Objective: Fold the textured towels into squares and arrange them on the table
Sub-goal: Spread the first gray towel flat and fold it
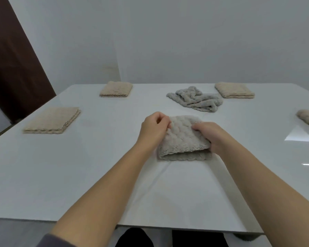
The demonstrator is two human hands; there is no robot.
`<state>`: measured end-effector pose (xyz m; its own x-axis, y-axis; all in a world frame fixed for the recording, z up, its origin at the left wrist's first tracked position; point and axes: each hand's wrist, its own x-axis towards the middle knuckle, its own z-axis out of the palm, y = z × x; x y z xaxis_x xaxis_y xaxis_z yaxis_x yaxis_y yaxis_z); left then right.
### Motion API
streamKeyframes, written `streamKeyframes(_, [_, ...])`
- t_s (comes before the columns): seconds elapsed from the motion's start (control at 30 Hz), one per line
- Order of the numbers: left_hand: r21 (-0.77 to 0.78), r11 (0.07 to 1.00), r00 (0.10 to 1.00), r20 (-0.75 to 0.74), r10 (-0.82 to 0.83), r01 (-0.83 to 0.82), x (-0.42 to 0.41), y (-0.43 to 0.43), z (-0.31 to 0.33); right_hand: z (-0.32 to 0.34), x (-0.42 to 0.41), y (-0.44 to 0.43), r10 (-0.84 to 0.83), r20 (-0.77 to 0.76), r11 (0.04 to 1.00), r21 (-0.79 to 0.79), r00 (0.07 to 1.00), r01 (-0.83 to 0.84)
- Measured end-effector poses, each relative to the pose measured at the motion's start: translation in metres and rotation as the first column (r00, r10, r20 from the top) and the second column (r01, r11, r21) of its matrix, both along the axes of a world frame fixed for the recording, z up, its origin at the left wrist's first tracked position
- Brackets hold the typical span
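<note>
Mid-fold at frame centre, our left hand (154,129) and right hand (210,137) each have a pinching grip on the grey towel (183,141); next, we judge, it needs pressing square on the table (89,168).

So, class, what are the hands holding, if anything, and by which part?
Both hold the grey folded towel: left hand pinches its far left corner, right hand grips its right edge.

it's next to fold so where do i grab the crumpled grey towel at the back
Probably pinch the crumpled grey towel at its pointed left corner, reaching from the near side. That corner lies flat and free on the table, while the middle is bunched into ridges.
</note>
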<state>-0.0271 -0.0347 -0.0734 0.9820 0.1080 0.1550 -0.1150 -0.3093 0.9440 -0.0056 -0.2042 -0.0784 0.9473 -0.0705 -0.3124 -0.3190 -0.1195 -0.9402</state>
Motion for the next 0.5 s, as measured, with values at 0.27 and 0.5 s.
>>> streamKeyframes(0.27, [0.409,0.912,0.987,0.159,-0.038,-0.031,0.009,0.004,-0.033,-0.011,-0.001,-0.008,0.025,0.307,0.872,-0.473,0.951,0.129])
streamKeyframes(0.5, [0.770,0.611,0.980,-0.096,-0.174,0.184,0.006,0.002,-0.047,-0.030,-0.013,0.001,0.165,0.280,0.512,-0.844,0.946,0.160])
